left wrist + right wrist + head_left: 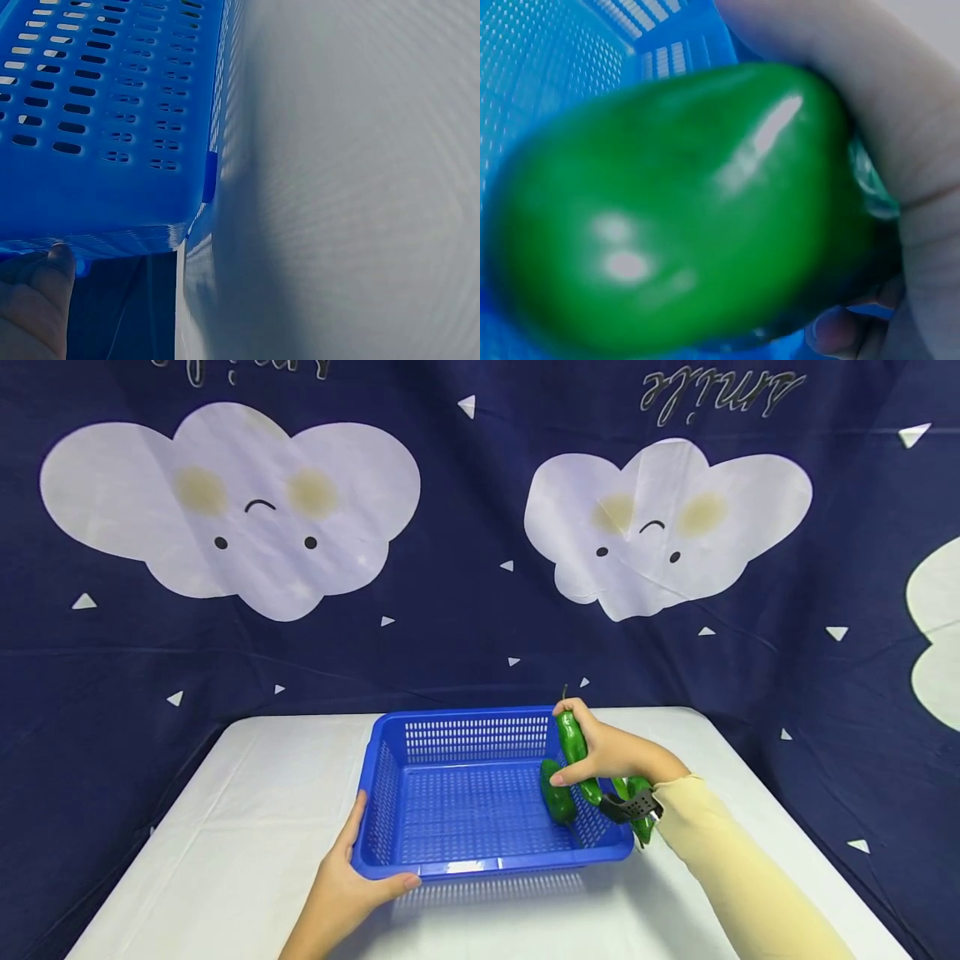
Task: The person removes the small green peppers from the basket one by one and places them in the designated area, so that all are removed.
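Note:
My left hand (341, 877) grips the near left corner of a blue plastic basket (480, 865), thumb along the front rim and fingers against the left side. In the left wrist view, part of that hand (37, 300) shows at the edge of the perforated basket (97, 195). My right hand (600, 747) holds a long, glossy green pepper (572, 739) over the basket's right side, stem pointing away. Close up in the right wrist view, the green pepper (682, 202) fills much of the picture beside my hand (922, 150). Another green pepper (557, 793) lies inside the basket at the right.
More green peppers (641, 831) are just outside the basket's right wall, partly covered by the black wrist strap (626, 807). The basket stands on a white-covered table (247, 827). A dark blue cloth with clouds (465, 527) hangs behind it.

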Demonstrator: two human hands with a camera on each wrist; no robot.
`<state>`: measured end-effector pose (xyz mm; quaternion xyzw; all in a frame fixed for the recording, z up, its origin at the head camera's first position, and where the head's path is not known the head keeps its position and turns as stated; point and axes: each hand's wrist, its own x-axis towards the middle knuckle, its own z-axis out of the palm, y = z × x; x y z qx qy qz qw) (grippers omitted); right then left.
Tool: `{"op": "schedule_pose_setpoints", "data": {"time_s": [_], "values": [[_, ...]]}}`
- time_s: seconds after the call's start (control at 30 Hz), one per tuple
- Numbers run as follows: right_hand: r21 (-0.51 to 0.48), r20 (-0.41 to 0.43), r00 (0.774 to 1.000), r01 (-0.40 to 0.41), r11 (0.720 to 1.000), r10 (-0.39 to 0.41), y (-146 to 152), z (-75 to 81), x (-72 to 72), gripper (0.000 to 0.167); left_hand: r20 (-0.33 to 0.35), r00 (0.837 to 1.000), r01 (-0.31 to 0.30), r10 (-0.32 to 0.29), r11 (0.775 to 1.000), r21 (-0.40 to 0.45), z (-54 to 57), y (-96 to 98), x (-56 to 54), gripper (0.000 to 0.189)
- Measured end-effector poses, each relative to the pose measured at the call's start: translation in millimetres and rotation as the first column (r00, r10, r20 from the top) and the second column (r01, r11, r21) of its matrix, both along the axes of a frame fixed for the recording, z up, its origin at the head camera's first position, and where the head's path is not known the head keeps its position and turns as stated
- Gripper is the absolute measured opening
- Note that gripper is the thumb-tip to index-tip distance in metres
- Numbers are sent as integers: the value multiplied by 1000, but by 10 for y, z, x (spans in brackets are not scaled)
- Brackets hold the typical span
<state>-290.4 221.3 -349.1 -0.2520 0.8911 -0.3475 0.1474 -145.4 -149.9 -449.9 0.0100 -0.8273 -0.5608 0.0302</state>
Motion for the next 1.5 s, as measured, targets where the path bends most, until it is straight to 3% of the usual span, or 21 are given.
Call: {"op": "schedule_pose_setpoints", "data": {"time_s": [0.23,0.37,0.5,0.67,1.03,1.17,1.33,1.5], "values": [[-36,-44,997,68,997,-70,409,-45,39,93,-6,1000,3,-3,1000,-2,-10,-12,1,133],[-26,-34,988,152,988,-153,641,-92,46,92,-2,1000,5,-5,1000,-4,-12,-16,0,133],[-17,-18,978,210,978,-210,885,-201,31,92,6,1000,6,-6,1000,-14,-4,-12,-4,133],[-20,38,976,215,976,-214,1077,-396,15,91,7,1000,3,-3,1000,-21,-6,-18,-4,133],[85,39,972,226,970,-230,1090,-696,11,92,-5,1000,10,-10,1000,-9,-1,-13,0,133],[144,-5,975,222,964,-224,1046,-778,15,93,-2,1000,10,-10,1000,-7,-1,-7,1,133],[193,-85,970,240,951,-228,980,-807,30,92,-2,1000,7,-7,1000,-5,-7,-5,1,133],[201,-85,966,255,946,-243,956,-802,58,92,-9,1000,8,-8,1000,2,-21,-8,3,133]]}}
